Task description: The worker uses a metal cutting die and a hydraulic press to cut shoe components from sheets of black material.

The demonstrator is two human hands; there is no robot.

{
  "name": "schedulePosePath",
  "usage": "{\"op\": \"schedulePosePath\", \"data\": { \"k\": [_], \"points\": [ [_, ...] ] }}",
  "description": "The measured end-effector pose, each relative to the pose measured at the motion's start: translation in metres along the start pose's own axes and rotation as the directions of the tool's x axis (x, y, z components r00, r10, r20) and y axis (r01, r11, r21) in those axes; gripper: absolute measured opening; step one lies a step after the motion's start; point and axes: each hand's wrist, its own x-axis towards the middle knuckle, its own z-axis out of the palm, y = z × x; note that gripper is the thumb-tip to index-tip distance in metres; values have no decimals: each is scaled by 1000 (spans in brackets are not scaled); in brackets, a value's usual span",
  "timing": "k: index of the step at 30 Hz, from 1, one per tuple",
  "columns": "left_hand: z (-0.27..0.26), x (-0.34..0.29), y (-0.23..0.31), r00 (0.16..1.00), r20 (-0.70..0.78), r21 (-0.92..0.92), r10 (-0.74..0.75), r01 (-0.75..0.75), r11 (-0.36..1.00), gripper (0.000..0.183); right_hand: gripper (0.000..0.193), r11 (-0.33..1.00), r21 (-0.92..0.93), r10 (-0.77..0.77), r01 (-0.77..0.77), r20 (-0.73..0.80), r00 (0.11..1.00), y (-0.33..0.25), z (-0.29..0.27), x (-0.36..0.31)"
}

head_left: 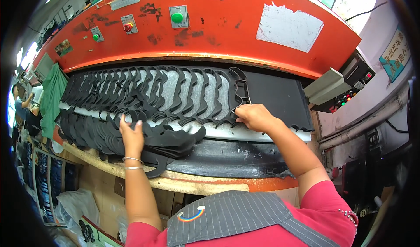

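Note:
My right hand [255, 117] is closed on the near end of a narrow cutting die [241, 86], a dark wavy metal frame. The die lies on a black foam sheet [275, 94], beside the last cut-out row. Over at the left, my left hand [131, 137] reaches above a heap of curved black foam pieces [96, 133], thumb and fingers apart; its fingertips are near the heap, and I cannot tell whether they touch. Left of the die, the cut sheet [186, 92] is a row of wavy strips with pale board showing through the gaps.
Behind the sheet stands an orange-red machine beam [227, 33] with a green button [177, 17] and a red button [127, 27]. A worn wooden edge [192, 186] runs along the front. Green cloth [52, 102] hangs at the left, and another person [24, 105] is farther off.

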Motion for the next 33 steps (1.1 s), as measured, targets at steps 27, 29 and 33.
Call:
{"op": "schedulePosePath", "data": {
  "k": [27,29,33],
  "points": [
    [136,-106,152,609,554,-176,568,-580,795,61,96,919,92,394,-384,-169,903,43,39,-13],
    [139,-102,155,609,560,-173,562,-577,798,63,96,919,84,395,-386,-157,905,48,34,-7],
    [138,-82,166,580,641,-190,503,-515,836,72,101,894,67,446,-444,-28,894,53,18,12]
  ]
}}
